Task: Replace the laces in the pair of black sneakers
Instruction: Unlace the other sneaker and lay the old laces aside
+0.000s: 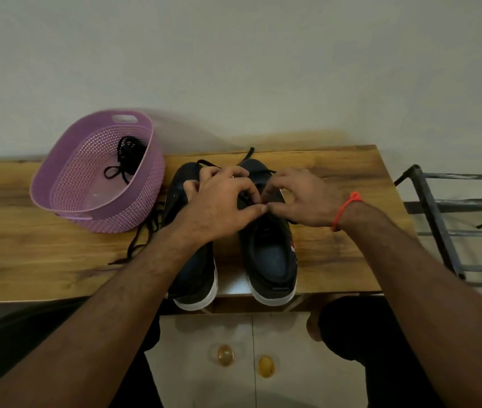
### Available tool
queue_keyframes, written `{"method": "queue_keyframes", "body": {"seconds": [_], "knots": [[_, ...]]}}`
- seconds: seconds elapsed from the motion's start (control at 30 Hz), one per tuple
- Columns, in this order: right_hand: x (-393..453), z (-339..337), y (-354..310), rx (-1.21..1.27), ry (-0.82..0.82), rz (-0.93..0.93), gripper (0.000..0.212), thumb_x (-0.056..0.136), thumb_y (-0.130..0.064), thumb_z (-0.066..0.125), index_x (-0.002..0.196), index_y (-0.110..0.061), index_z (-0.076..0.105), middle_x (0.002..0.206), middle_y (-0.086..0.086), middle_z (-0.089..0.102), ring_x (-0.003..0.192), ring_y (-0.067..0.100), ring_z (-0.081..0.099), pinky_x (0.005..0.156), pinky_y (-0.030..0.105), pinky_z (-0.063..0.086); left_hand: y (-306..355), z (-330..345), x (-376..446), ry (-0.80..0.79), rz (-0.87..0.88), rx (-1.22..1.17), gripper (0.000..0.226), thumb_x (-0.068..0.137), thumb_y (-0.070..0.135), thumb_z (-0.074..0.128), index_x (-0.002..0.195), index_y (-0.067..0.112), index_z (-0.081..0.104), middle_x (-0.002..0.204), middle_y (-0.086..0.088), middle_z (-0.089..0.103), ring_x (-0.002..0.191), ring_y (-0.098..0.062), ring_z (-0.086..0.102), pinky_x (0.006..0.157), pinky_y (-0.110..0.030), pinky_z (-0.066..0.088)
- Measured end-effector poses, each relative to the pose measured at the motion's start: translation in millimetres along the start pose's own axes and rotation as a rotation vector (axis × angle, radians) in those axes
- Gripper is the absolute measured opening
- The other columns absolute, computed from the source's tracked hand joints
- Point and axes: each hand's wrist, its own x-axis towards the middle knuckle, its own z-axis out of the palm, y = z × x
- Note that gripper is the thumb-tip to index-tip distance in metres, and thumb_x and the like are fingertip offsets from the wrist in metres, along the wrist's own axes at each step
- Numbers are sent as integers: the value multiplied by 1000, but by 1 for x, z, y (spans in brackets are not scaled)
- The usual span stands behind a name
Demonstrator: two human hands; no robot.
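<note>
Two black sneakers with white soles stand side by side on the wooden table (337, 260), toes away from me. The left sneaker (195, 278) is partly under my left forearm. Both hands work over the lace area of the right sneaker (269, 254). My left hand (222, 201) and my right hand (301, 198) meet thumb to thumb there, each pinching the black lace (247, 156), whose free ends stick out past the toe. A loose black lace (139, 240) trails on the table left of the shoes.
A purple perforated basket (66, 184) sits at the table's back left with a bundled black lace (126, 157) inside. A dark metal rack (451, 219) stands to the right of the table. White cabinet doors with amber knobs (225, 354) lie below the front edge.
</note>
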Motion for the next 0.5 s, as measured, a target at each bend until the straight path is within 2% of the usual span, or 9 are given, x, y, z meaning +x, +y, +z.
{"method": "queue_keyframes", "body": {"seconds": [0.1,0.2,0.33,0.5], "knots": [[0,-1,-1,-27,-53,16,37,83,-51,65,118,-38,59,140,-2,46,133,24,37,107,59,35,-2,2,1,-83,-12,31,42,79,64,72,115,48,59,156,15,30,142,-21,16,100,-44,20],[-2,0,-2,-72,-60,57,46,79,-55,67,118,-38,51,141,-2,41,134,25,33,107,53,33,-3,9,0,-96,-32,-8,60,74,60,77,126,45,49,159,10,19,143,-21,13,105,-46,20],[-4,0,-5,-187,-14,85,35,77,-62,62,97,-35,54,125,-3,42,122,21,33,98,47,31,1,17,0,-27,-46,-40,69,72,53,76,128,40,39,157,10,14,140,-21,15,105,-45,21],[-6,-7,-12,-231,-13,90,22,80,-51,64,85,-30,61,113,-4,45,116,21,34,101,51,34,0,17,-1,41,-86,-16,70,70,49,76,119,40,27,141,8,21,129,-20,22,97,-39,22]]}}
